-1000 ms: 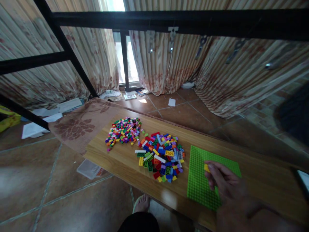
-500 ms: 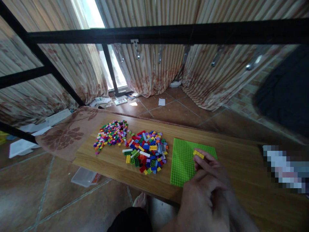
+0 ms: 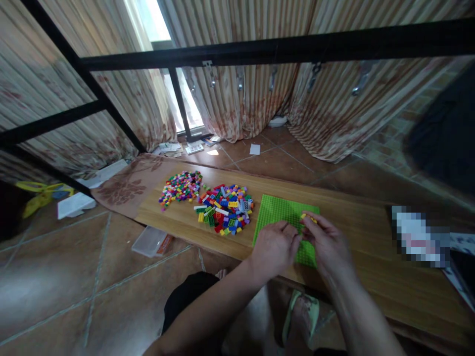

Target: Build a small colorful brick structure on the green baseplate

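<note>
A green studded baseplate (image 3: pixel 276 210) lies on a long wooden board (image 3: pixel 356 232). My right hand (image 3: pixel 326 242) pinches a small yellow brick (image 3: pixel 308 217) just over the plate's right part. My left hand (image 3: pixel 276 244) rests curled on the plate's near half, its fingertips close to the right hand's; I cannot make out anything in it. Left of the plate lies a heap of mixed coloured bricks (image 3: pixel 226 210), and further left a heap of tiny coloured bricks (image 3: pixel 181 187).
A patterned brown cloth (image 3: pixel 122 185) covers the board's left end. Black metal frame bars (image 3: pixel 260 49) cross overhead. A clear plastic lid (image 3: pixel 150 241), papers and a yellow bag (image 3: pixel 40 193) lie on the tiled floor. My feet show below the board. A blurred-out object (image 3: pixel 419 235) sits at right.
The view pulled back and shifted. My left hand came up onto the baseplate beside the right hand. The right hand still pinches the yellow brick over the plate.
</note>
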A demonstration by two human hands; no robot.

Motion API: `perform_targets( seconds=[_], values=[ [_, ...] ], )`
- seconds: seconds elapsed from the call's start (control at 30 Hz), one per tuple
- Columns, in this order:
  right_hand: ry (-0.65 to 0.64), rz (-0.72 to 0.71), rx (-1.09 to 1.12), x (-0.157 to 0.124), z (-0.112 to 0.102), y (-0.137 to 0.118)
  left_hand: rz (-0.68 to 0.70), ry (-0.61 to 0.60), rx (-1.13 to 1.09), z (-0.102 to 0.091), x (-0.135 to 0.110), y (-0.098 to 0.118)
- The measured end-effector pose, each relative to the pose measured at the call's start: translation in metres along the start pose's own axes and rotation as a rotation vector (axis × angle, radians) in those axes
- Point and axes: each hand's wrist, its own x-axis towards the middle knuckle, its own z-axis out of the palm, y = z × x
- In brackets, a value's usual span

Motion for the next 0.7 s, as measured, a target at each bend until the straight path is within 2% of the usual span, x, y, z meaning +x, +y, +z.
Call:
perform_targets(
  seconds=[0.07,0.13,0.23,0.3,0.37,0.4,0.5,0.7],
  values=[
    [-0.016,-0.021,-0.024,-0.004,-0.005,-0.002,-0.045,0.008,-0.061,0.004,0.001,-0.002],
    [-0.032,-0.021,-0.006,-0.008,-0.009,-0.005,-0.153,0.045,-0.282,0.009,0.001,-0.002],
    [-0.09,0.068,0.113,-0.017,-0.013,-0.014,-0.393,0.076,-0.953,0.011,0.003,0.0],
    [-0.153,0.142,0.224,-0.021,-0.014,-0.019,-0.517,0.016,-1.479,0.007,0.004,0.003],
    [-0.196,0.194,0.323,-0.024,-0.016,-0.024,-0.564,-0.058,-1.882,-0.002,0.004,0.007],
    [-0.207,0.213,0.364,-0.024,-0.018,-0.025,-0.564,-0.083,-2.013,-0.006,0.004,0.009],
    [-0.195,0.257,0.459,-0.021,-0.023,-0.029,-0.529,-0.102,-2.174,-0.015,0.0,0.015],
    [-0.143,0.304,0.554,-0.018,-0.033,-0.041,-0.504,-0.1,-2.126,-0.022,-0.014,0.021]
  ],
)
